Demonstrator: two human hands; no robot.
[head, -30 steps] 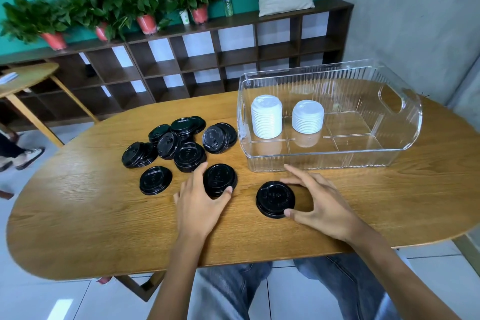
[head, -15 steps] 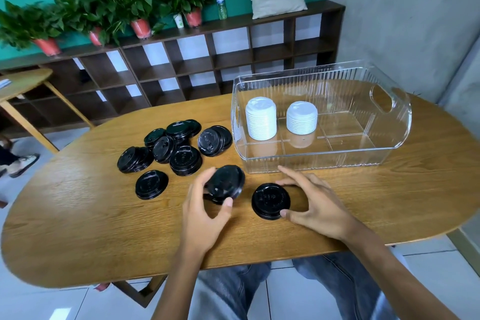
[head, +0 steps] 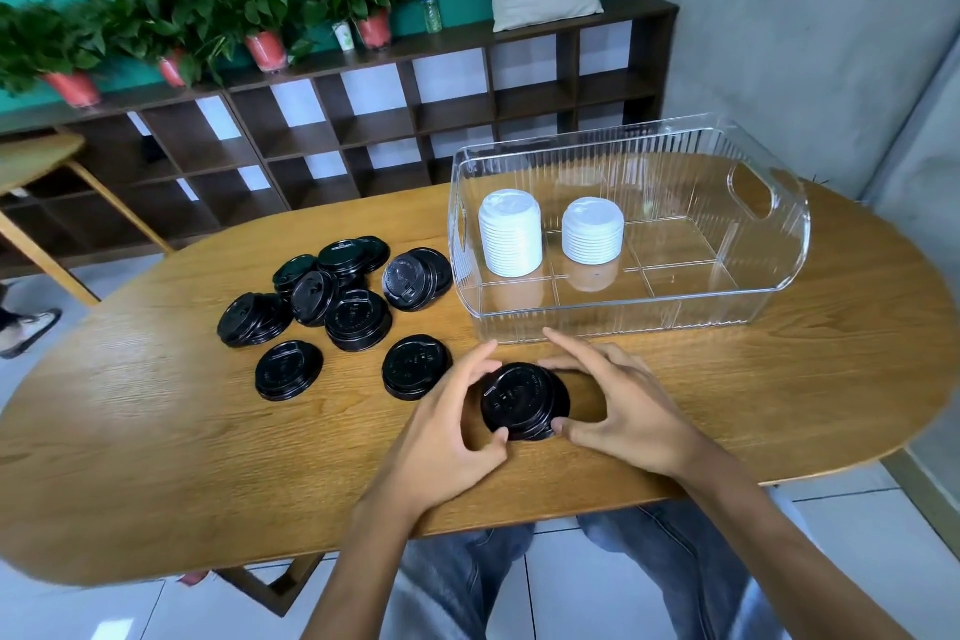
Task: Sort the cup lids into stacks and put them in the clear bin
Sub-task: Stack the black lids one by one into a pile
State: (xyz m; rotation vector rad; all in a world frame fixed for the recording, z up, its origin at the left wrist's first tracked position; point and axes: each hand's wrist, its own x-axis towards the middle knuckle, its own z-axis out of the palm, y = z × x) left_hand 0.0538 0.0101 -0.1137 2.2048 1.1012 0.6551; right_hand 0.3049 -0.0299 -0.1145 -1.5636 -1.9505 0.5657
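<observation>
Hands curl round one black lid stack (head: 524, 400): left hand (head: 452, 431) and right hand (head: 623, 411) both pinching it; before, the left held a lid apart.

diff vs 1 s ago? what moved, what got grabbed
The left hand lifted a black plastic cup lid from its spot on the oval wooden table, carried it right and set it on the black lid by the right hand. Both hands now grip that small stack. Unchanged: the loose black lid pile, the two white lid stacks and the clear plastic bin.
</observation>
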